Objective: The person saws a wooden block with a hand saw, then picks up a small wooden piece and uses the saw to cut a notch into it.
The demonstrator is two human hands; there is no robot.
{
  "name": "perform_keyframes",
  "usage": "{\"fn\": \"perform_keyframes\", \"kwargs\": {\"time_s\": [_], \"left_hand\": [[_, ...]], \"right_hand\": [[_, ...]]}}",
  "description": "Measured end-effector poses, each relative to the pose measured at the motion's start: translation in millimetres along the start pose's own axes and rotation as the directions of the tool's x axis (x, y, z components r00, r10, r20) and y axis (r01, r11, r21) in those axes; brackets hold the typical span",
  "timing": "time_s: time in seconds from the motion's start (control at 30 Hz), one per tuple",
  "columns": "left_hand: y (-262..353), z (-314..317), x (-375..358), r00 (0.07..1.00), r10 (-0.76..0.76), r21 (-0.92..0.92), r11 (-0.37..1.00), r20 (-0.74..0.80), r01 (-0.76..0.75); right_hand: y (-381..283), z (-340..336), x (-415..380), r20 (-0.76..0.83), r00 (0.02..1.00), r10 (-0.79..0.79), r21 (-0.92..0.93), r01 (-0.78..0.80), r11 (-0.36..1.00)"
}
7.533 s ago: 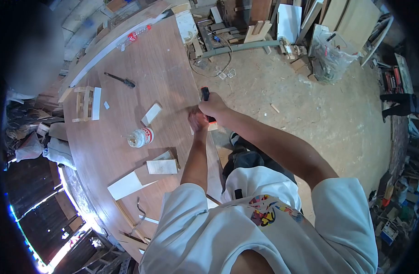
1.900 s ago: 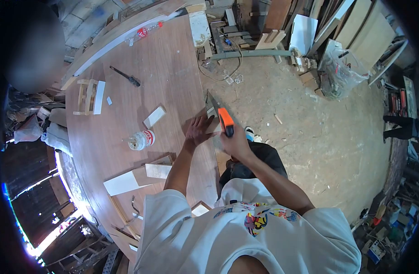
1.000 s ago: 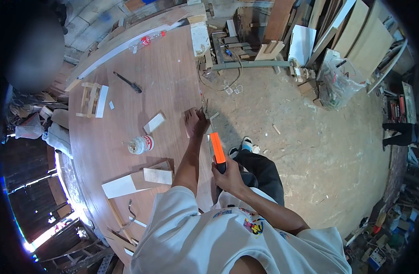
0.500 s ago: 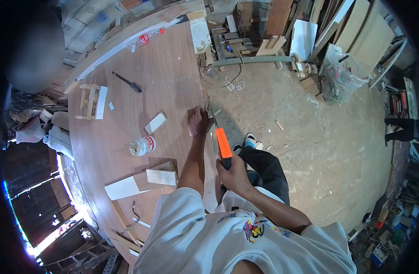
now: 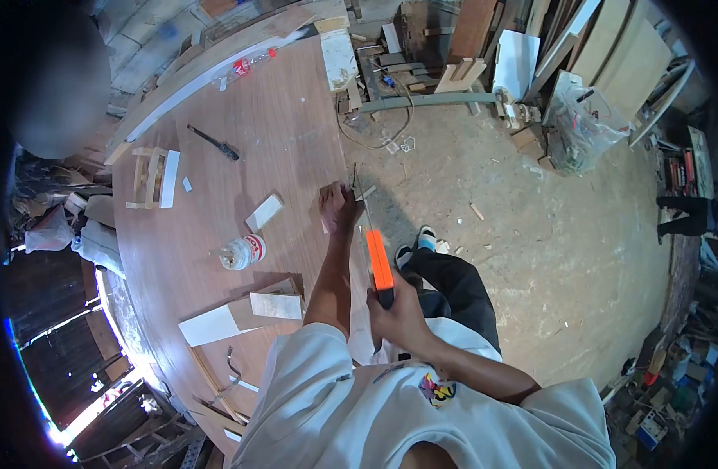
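My right hand (image 5: pixel 398 313) is wrapped round the handle of a saw (image 5: pixel 381 262), which is orange with a black end. The saw's thin blade points up and away, past the table's right edge. At that edge my left hand (image 5: pixel 340 208) is closed over a small wood piece (image 5: pixel 364 193) that sticks out beside the blade. Much of the piece is hidden by the fingers. On the table (image 5: pixel 288 148), left of my left hand, lies a white-faced block (image 5: pixel 264 212), with a clear jar (image 5: pixel 242 252) nearer to me.
Further left are a dark tool (image 5: pixel 213 142) and a small wooden frame (image 5: pixel 152 178). Boards (image 5: pixel 210 323) and a metal clamp (image 5: pixel 232 364) lie near my left side. A plastic bottle (image 5: pixel 249 65) is at the far edge. A plastic bag (image 5: pixel 582 129) stands on the floor.
The saw and my right hand have shifted slightly down and to the left. The view has moved a little. My left hand stays at the table's edge.
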State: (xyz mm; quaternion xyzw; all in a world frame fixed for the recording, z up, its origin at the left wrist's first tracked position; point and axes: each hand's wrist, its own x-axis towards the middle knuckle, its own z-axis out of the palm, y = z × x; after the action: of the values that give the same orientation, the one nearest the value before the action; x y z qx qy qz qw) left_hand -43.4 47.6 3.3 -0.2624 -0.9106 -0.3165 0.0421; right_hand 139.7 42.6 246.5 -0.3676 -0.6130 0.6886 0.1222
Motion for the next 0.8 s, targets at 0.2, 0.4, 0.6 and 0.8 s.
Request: {"fn": "perform_keyframes", "kwargs": {"time_s": [0.2, 0.4, 0.6, 0.8], "left_hand": [[8, -10, 6, 0.993, -0.084, 0.058, 0.995, 0.082, 0.079], [-1, 0, 4, 0.995, -0.045, -0.001, 0.999, 0.09, 0.045], [1, -2, 11, 0.993, -0.069, 0.029, 0.997, 0.099, 0.067], [1, -2, 8, 0.984, -0.099, 0.014, 0.995, 0.149, 0.098]], "right_hand": [[12, 4, 12, -0.02, 1.0, -0.01, -0.126, 0.008, 0.992], [9, 4, 1, 0.002, 0.999, -0.051, -0.075, 0.051, 0.996], [-10, 1, -20, -0.002, 1.0, -0.016, -0.043, 0.016, 0.999], [22, -1, 18, -0.005, 1.0, 0.008, -0.146, -0.009, 0.989]]}}
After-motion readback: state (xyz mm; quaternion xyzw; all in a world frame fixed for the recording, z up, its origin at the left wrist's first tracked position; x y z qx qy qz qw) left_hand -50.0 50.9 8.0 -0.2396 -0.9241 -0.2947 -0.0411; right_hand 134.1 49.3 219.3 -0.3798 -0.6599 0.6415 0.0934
